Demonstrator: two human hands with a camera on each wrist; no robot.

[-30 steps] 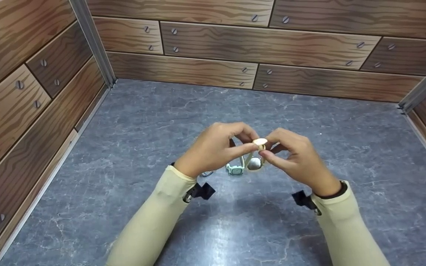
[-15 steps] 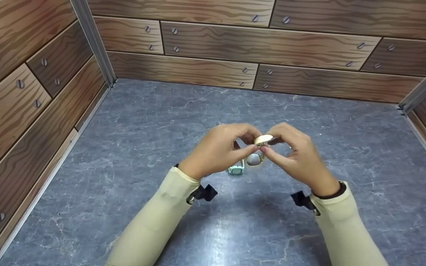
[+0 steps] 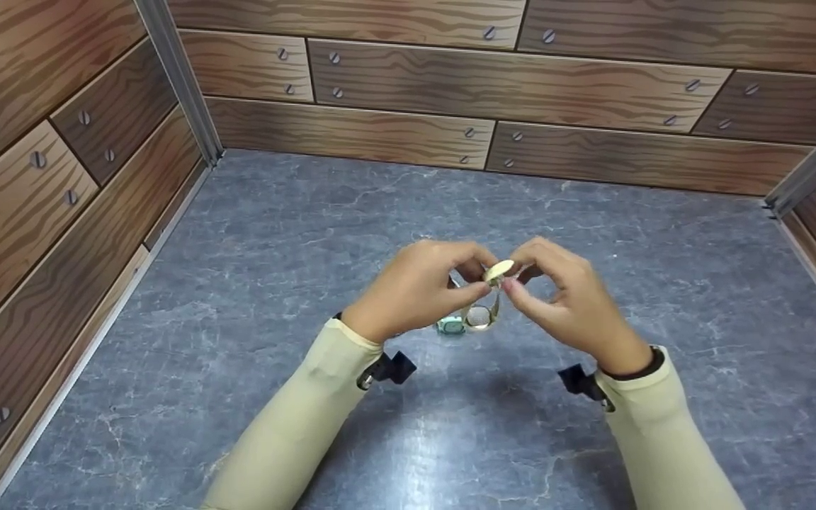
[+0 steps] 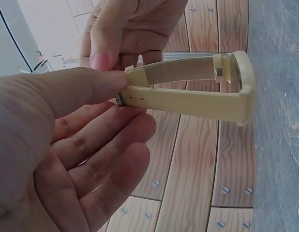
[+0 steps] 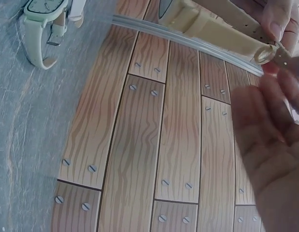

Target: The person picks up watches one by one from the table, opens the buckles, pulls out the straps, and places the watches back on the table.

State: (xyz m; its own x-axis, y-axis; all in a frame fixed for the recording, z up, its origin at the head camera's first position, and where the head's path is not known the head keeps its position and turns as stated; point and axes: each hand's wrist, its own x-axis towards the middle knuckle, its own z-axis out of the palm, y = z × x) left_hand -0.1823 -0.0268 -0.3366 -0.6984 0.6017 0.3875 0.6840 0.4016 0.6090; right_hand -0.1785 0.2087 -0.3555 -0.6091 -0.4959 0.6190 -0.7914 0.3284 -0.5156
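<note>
A cream-yellow wristwatch [image 3: 479, 317] hangs between both hands above the table, its case downward and its strap [image 4: 193, 102] running up to the fingers. My left hand [image 3: 426, 289] pinches the strap near its buckle [image 4: 120, 99] between thumb and index finger, the other fingers loosely bent. Opposite it, my right hand [image 3: 565, 301] pinches the strap's end with thumb and index finger. The strap's two halves lie close together at the buckle in the left wrist view. Fingers partly hide the buckle.
A mint-green watch [image 3: 451, 325] rests on the blue-grey marbled table [image 3: 295, 212] just beyond the hands. Beside it in the right wrist view is part of a white strap [image 5: 78, 10]. Wood-patterned walls [image 3: 394, 131] enclose the table at the back and sides.
The held watch has turned, and its case has swung slightly left and down in front of the mint-green watch. Both hands keep hold of the strap, nearly in place.
</note>
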